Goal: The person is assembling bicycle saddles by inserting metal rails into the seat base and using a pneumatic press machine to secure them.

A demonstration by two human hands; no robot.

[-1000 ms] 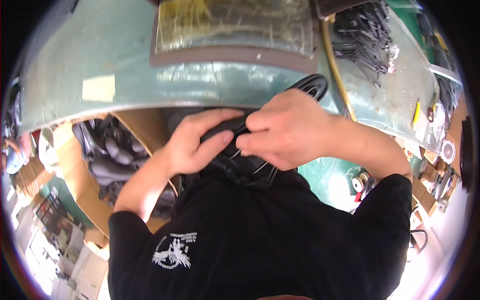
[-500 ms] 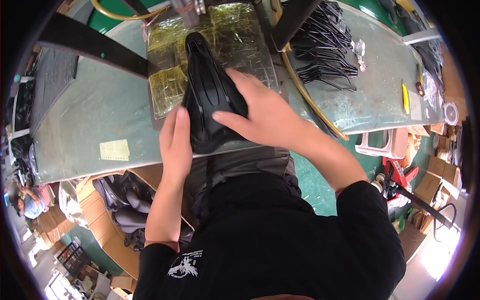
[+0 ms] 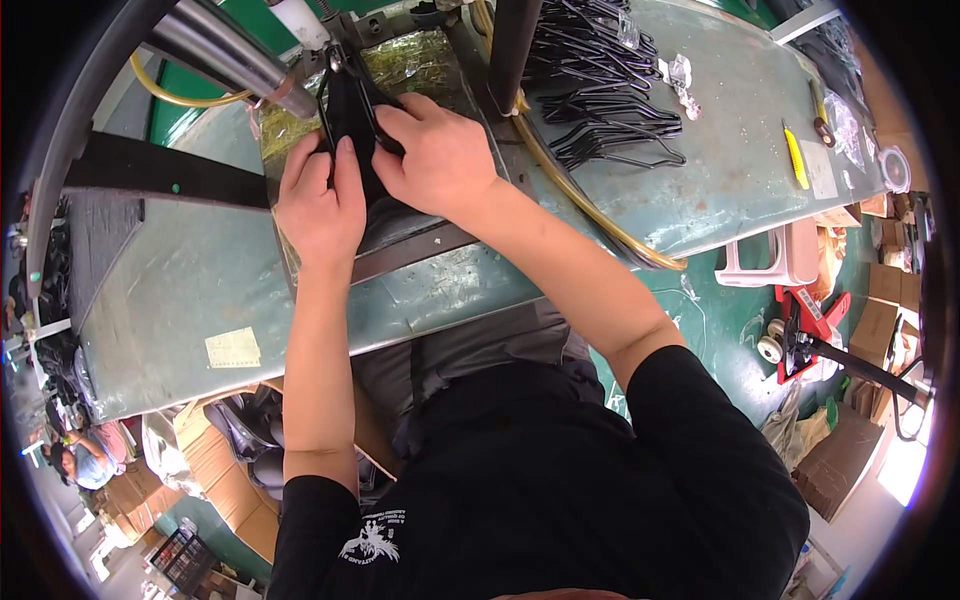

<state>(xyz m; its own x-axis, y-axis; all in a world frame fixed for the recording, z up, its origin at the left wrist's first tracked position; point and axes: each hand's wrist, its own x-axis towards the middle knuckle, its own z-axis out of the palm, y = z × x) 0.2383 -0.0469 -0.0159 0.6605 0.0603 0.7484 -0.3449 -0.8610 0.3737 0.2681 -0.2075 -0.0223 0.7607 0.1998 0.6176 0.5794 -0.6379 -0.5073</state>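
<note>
A black bicycle saddle (image 3: 350,105) lies on a board (image 3: 425,65) wrapped in yellowish film, its narrow end pointing away from me under the machine's metal parts. My left hand (image 3: 322,205) grips the near left side, fingers curled and thumb along it. On the opposite side my right hand (image 3: 437,158) is closed around the edge. Thin black rods run along the saddle, but much of its wide end is covered by my hands. Close to its tip stands a metal cylinder (image 3: 285,95), slanted in this view.
Several bent black wire saddle rails (image 3: 610,120) are piled to the right, beyond a yellow hose (image 3: 575,190). A yellow cutter (image 3: 795,158) lies farther right. Dark machine posts (image 3: 515,55) flank the board. An open carton (image 3: 215,450) of saddles sits below the table at left.
Both hands and the saddle have moved away from me, farther under the machine. My right hand has closed on the saddle's side. The saddle's smooth grooved top no longer shows.
</note>
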